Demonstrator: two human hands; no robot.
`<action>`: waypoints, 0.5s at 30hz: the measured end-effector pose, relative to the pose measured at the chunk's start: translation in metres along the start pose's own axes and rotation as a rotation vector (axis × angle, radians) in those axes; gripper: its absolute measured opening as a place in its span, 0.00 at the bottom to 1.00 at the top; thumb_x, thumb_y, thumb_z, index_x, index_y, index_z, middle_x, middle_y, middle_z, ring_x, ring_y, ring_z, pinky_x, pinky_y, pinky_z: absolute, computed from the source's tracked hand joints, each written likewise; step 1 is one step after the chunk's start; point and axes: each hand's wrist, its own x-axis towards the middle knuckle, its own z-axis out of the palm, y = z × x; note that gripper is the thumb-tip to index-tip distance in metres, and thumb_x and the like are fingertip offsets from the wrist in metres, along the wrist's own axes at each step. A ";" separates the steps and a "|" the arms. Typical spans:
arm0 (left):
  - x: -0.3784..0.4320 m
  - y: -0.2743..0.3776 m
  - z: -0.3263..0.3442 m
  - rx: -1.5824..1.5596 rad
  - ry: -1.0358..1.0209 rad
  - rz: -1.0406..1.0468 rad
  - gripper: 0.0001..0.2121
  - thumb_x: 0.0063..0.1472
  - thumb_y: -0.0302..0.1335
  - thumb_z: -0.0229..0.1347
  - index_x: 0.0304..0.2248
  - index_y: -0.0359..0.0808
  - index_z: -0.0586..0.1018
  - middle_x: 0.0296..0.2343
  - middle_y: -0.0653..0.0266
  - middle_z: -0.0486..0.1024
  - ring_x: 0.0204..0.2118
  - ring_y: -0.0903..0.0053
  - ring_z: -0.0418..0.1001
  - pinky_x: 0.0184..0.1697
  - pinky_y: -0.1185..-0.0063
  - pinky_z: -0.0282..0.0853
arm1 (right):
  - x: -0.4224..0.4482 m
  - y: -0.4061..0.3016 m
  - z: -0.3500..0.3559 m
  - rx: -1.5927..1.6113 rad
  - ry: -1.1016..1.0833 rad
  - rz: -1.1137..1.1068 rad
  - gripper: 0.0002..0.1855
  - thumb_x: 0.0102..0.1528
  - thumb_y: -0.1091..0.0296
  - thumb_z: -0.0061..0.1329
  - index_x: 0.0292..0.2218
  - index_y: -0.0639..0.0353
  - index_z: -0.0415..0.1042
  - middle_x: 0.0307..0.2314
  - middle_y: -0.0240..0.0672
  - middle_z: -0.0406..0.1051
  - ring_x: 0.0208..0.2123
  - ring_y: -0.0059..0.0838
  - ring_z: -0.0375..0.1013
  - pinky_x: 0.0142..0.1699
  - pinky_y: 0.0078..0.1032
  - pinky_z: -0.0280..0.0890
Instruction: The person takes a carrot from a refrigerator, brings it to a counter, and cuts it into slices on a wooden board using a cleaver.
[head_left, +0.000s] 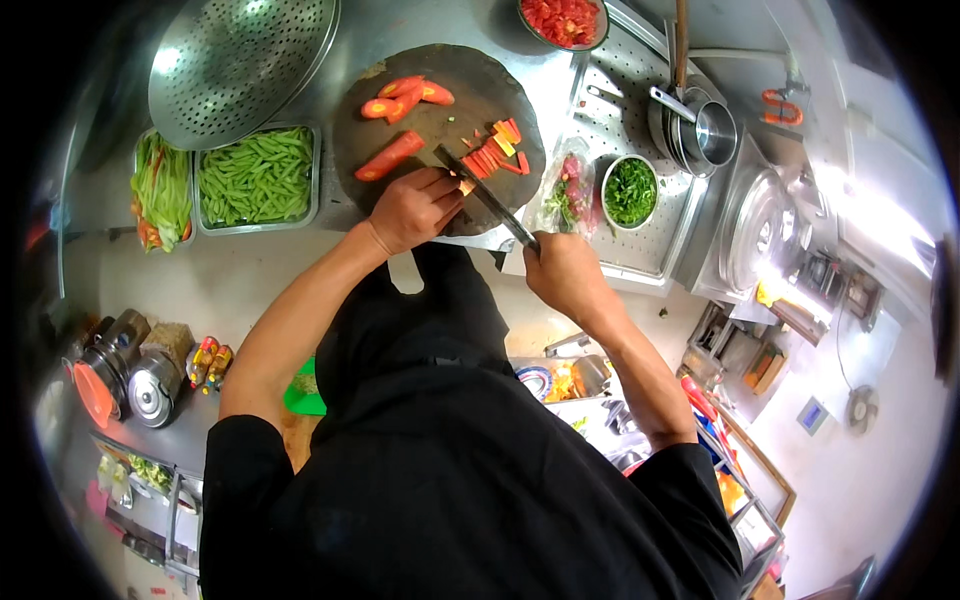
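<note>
My right hand (568, 281) grips the handle of a kitchen knife (486, 196), whose blade reaches over a round chopping board (442, 67). Close against the blade, the bent fingers of my left hand (417, 208) steady a piece of carrot (466, 186), which they mostly hide. Cut carrot slices (484, 159) lie on the far side of the blade, with several more to their upper right. A longer carrot chunk (390, 156) rests on the board just beyond my left hand. Further back are several carrot pieces (405, 99) with slanted cut ends.
At left, a metal colander (244, 64) overhangs trays of green beans (255, 176) and sliced vegetables (161, 191). On the right are a plastic bag (568, 191), a bowl of chopped greens (631, 193) and stacked pans (697, 131). A bowl of red chopped food (564, 21) stands behind.
</note>
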 end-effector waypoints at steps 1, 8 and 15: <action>-0.001 -0.001 0.001 -0.006 0.010 0.007 0.10 0.52 0.24 0.63 0.36 0.35 0.84 0.37 0.66 0.80 0.39 0.69 0.76 0.42 0.73 0.75 | 0.002 0.002 0.004 -0.016 -0.018 -0.006 0.11 0.53 0.68 0.48 0.24 0.67 0.77 0.22 0.58 0.74 0.30 0.60 0.76 0.39 0.48 0.71; 0.005 0.004 -0.012 0.014 0.021 0.009 0.09 0.54 0.25 0.60 0.36 0.34 0.84 0.38 0.63 0.80 0.39 0.68 0.76 0.44 0.74 0.74 | 0.012 0.014 0.036 0.000 0.065 -0.011 0.11 0.54 0.67 0.49 0.28 0.65 0.77 0.23 0.56 0.75 0.29 0.59 0.76 0.38 0.48 0.72; -0.006 -0.001 -0.015 0.029 -0.033 0.070 0.10 0.56 0.26 0.60 0.37 0.31 0.82 0.39 0.59 0.80 0.37 0.67 0.76 0.42 0.74 0.74 | 0.009 0.009 0.025 0.021 0.066 -0.025 0.11 0.55 0.66 0.48 0.28 0.65 0.77 0.23 0.56 0.75 0.29 0.59 0.77 0.38 0.48 0.72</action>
